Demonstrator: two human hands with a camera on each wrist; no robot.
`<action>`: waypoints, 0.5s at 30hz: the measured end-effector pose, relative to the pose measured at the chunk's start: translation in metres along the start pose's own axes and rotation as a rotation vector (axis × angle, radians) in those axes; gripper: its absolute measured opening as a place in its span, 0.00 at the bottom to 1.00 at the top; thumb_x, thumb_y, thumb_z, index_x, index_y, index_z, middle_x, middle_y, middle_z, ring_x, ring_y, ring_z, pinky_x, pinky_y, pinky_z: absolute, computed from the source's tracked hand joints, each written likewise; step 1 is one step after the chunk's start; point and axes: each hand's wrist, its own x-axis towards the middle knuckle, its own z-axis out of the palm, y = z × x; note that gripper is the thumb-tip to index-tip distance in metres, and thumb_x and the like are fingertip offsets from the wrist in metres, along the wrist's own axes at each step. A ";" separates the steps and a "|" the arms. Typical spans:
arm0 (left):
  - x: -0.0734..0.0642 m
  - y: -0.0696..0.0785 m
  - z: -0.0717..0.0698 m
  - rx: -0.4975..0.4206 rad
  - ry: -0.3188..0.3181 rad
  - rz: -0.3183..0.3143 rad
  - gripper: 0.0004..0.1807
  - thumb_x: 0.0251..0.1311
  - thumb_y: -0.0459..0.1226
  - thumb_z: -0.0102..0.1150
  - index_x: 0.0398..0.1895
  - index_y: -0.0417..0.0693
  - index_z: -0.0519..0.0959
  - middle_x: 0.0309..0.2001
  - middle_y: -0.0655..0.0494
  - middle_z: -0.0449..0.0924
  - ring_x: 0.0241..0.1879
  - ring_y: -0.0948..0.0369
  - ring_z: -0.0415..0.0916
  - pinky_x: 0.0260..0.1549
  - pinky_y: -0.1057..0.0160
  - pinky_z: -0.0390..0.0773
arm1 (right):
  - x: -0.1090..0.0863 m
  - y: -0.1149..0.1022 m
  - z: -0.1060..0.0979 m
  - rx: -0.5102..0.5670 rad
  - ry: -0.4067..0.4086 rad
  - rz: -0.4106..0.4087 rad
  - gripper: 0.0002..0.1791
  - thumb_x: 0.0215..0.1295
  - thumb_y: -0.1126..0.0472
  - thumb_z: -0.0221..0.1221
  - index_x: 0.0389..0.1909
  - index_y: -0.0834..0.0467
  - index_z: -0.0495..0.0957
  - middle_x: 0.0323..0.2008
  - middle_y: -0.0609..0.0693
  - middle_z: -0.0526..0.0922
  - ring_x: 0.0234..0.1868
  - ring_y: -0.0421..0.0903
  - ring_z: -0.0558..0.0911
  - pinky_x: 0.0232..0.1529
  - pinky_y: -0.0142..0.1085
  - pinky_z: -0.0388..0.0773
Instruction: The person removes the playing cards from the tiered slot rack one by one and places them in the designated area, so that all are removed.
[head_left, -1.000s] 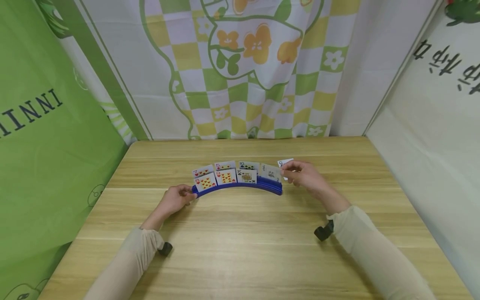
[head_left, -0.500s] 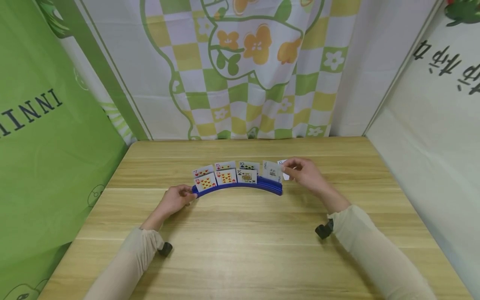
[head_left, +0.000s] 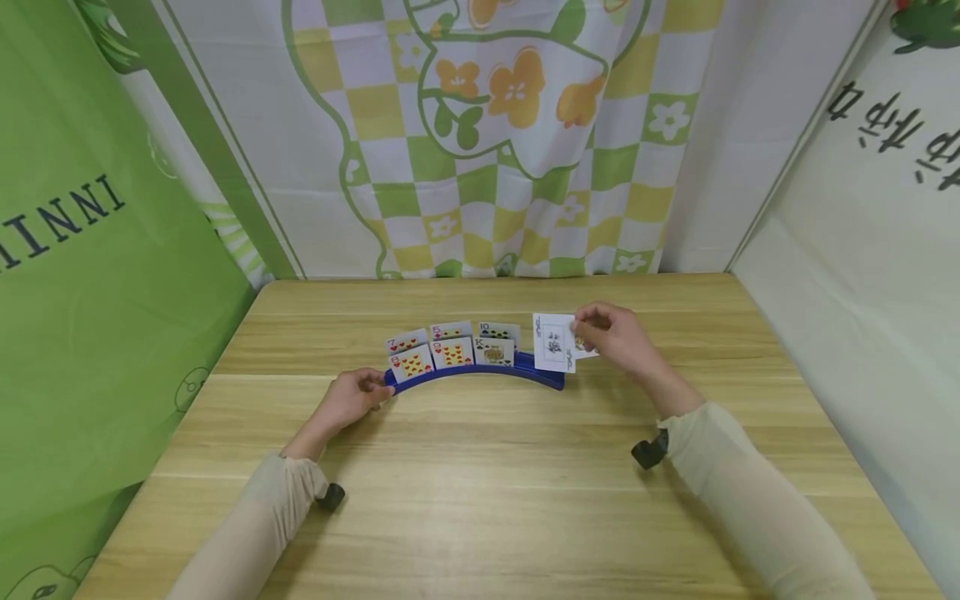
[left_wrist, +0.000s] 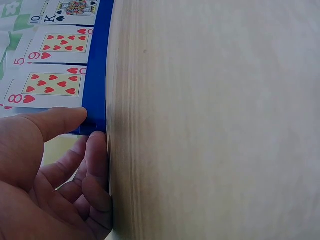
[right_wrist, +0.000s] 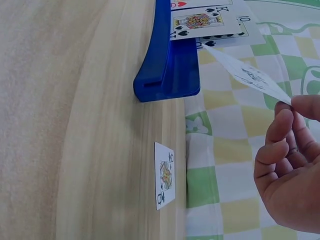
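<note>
A curved blue card holder [head_left: 480,372] stands on the table with two rows of playing cards. My left hand [head_left: 356,398] grips its left end, thumb on top and fingers at the end, as the left wrist view shows. The front row has the 8 of hearts [left_wrist: 50,87], the 9 of hearts [left_wrist: 62,44] and the king of spades [right_wrist: 200,22]. Behind stand a 7 [head_left: 407,342], a 5 [head_left: 450,330] and a 10 [head_left: 498,331], partly covered. My right hand [head_left: 611,333] pinches a joker card [head_left: 553,342] by its edge, raised above the holder's right end.
A queen card [right_wrist: 165,175] lies face up on the wooden table [head_left: 465,483], right of the holder; in the head view the right hand and joker partly cover it. A patterned curtain [head_left: 510,208] hangs behind the table's far edge. Fabric walls flank both sides.
The joker has come up out of the holder's back row at the right, pinched in my right hand, and now faces the head camera. The left hand stays at the holder's left end.
</note>
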 end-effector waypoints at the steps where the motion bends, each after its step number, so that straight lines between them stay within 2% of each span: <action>1: 0.000 0.000 0.000 0.001 0.000 -0.002 0.19 0.63 0.40 0.65 0.52 0.35 0.79 0.37 0.45 0.85 0.27 0.62 0.78 0.26 0.65 0.75 | 0.000 0.000 -0.001 0.002 -0.001 0.008 0.14 0.72 0.56 0.57 0.50 0.62 0.76 0.40 0.63 0.80 0.33 0.44 0.78 0.38 0.38 0.81; 5: 0.000 0.001 0.000 0.000 -0.006 -0.004 0.20 0.63 0.40 0.65 0.52 0.35 0.79 0.37 0.45 0.85 0.27 0.61 0.78 0.27 0.65 0.75 | 0.002 -0.001 -0.003 0.018 0.003 0.038 0.15 0.73 0.55 0.56 0.52 0.63 0.75 0.40 0.60 0.81 0.32 0.42 0.77 0.33 0.32 0.77; 9: -0.001 0.001 0.000 0.000 -0.009 0.000 0.20 0.63 0.40 0.65 0.52 0.35 0.79 0.37 0.45 0.85 0.27 0.61 0.78 0.27 0.65 0.75 | 0.004 -0.001 -0.006 0.064 0.011 0.080 0.16 0.73 0.57 0.56 0.53 0.64 0.75 0.35 0.52 0.81 0.31 0.42 0.77 0.31 0.30 0.76; 15: -0.001 0.000 0.000 -0.005 -0.006 0.007 0.20 0.63 0.40 0.64 0.52 0.35 0.79 0.37 0.45 0.85 0.27 0.62 0.79 0.27 0.65 0.76 | 0.009 0.002 -0.011 0.092 0.036 0.101 0.16 0.74 0.57 0.55 0.54 0.63 0.75 0.35 0.50 0.80 0.33 0.44 0.77 0.31 0.31 0.75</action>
